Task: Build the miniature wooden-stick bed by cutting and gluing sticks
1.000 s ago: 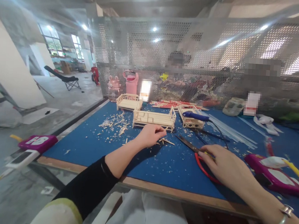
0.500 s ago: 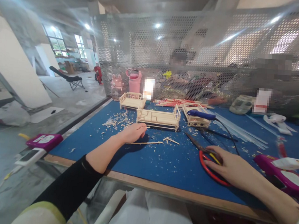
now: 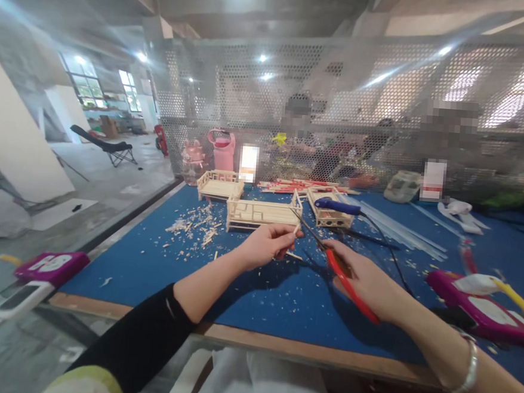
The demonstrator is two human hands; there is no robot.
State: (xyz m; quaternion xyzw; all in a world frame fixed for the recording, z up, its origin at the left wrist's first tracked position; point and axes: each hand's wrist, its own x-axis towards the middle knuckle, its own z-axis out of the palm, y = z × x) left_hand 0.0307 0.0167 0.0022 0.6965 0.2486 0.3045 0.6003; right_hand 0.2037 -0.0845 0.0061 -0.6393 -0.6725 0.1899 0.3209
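Clock centred on the left hand (image 3: 268,245), 12 facing away from the wearer.
Left hand: grip pinching a short stick (image 3: 296,229) at 2 o'clock, above the tabletop (image 3: 245,306).
Right hand (image 3: 366,280), between 3 and 4: grip closed round the scissors (image 3: 341,270), blades towards the stick; contact cannot be told.
Apparently built: three railed stands, left stand (image 3: 220,189) between 10 and 11, middle stand (image 3: 267,213) at 12, right stand (image 3: 328,218) at 2. Completeness uncertain.
Apparently outstanding: the pinched stick, unattached; loose rods (image 3: 296,187) at 1.
Waste: scraps (image 3: 192,223) past 9.
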